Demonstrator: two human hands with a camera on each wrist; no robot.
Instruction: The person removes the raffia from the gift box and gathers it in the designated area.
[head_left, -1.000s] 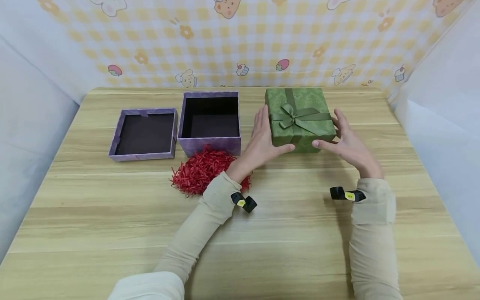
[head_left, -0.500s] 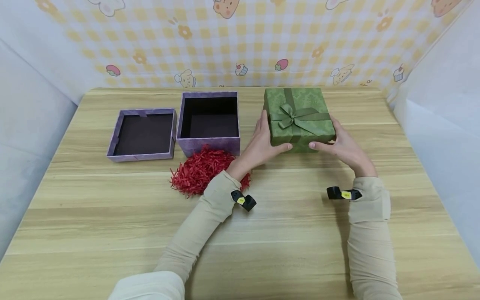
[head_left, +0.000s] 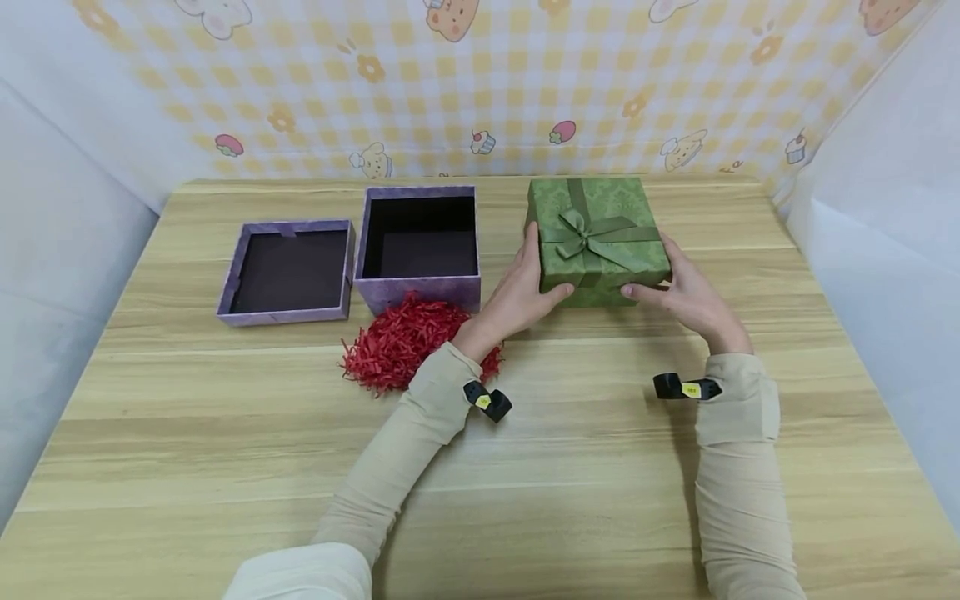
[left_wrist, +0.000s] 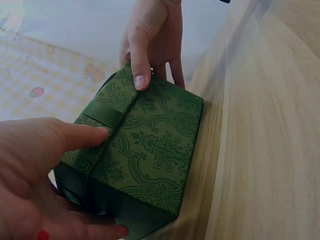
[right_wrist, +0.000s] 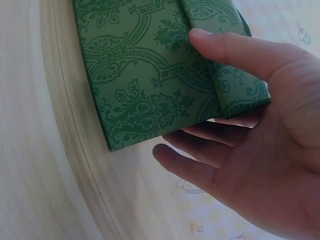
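Note:
A green patterned gift box (head_left: 609, 296) stands at the back right, its lid (head_left: 622, 197) on top with a green ribbon bow (head_left: 583, 237). My left hand (head_left: 517, 292) grips the lid from the left, thumb on the front face and fingers along the side. From the right, my right hand (head_left: 688, 292) holds the lid the same way. In the left wrist view, the left thumb presses near the ribbon band (left_wrist: 103, 113). The right wrist view has the right thumb at the lid's lower edge (right_wrist: 215, 20), with some fingers behind the side. The box's inside is hidden.
An open purple box (head_left: 420, 293) with a dark inside stands left of the green one. Its purple lid (head_left: 283, 316) lies upturned farther left. Red shredded paper (head_left: 397, 346) is heaped in front, partly under my left forearm. A checked cloth (head_left: 510, 83) hangs behind the wooden table (head_left: 585, 467).
My right hand has moved left and closed in against the lid's right side. The left hand has shifted slightly down along its side. The green box stays in place.

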